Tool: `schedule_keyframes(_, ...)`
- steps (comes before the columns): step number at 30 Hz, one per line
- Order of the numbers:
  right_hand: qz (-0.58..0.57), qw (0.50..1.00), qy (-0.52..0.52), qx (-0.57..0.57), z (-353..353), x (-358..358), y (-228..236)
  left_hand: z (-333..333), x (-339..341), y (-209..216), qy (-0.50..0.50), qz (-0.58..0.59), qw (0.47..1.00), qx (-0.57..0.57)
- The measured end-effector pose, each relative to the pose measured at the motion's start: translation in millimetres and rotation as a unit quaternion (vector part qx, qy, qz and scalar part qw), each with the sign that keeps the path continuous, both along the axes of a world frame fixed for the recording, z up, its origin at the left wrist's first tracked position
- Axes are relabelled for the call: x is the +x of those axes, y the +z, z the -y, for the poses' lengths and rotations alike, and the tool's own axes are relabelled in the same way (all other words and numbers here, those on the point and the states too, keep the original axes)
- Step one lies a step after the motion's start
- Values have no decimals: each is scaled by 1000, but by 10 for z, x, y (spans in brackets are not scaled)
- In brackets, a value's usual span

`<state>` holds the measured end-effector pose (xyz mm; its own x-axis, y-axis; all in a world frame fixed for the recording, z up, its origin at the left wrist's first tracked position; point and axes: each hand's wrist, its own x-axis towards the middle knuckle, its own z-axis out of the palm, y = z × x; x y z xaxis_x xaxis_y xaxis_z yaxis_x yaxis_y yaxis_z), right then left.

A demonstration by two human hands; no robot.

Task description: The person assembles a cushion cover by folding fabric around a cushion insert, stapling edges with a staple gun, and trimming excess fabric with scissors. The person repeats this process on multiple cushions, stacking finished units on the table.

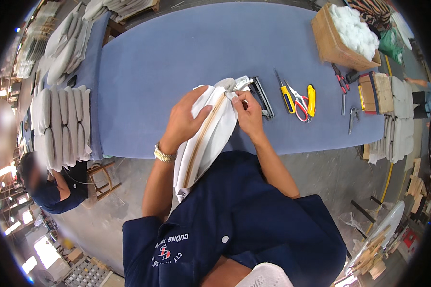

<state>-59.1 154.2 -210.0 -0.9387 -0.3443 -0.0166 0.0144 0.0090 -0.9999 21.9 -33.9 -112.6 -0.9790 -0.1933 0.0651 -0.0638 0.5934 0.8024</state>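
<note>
A long, pale cushion [215,136] stands against the near edge of the blue table, its white cloth side facing me. Down that side runs a tan strip that looks like a zipper [203,138]. My left hand [184,119] grips the cushion's left side, thumb across the white cloth and fingers wrapped behind. At the top end, my right hand [249,114] pinches the cloth beside the strip's upper tip. Just beyond the right hand lies a staple gun [262,98], partly hidden by the cushion's top and the hand.
Right of the staple gun lie a yellow-handled screwdriver [287,99], red-and-white scissors [300,105] and a yellow cutter [311,100]. A cardboard box [328,36] of white stuffing occupies the far right corner. Stacked grey cushions [62,122] stand at left, near a seated person [67,191].
</note>
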Motion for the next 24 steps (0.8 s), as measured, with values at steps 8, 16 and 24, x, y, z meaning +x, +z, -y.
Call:
schedule_keyframes(8, 145, 967, 93, -186, 198, -50, -268, 115, -841, -640, 29, 127, 968, 217)
schedule_keyframes(16, -86, 925, 257, -265, 790, -176, 1236, 304, -440, 904, 89, -108, 965, 221)
schedule_keyframes(24, -218, 860, 328, -326, 923, -164, 1957, 603, 331, 1736, 90, -278, 876, -385)
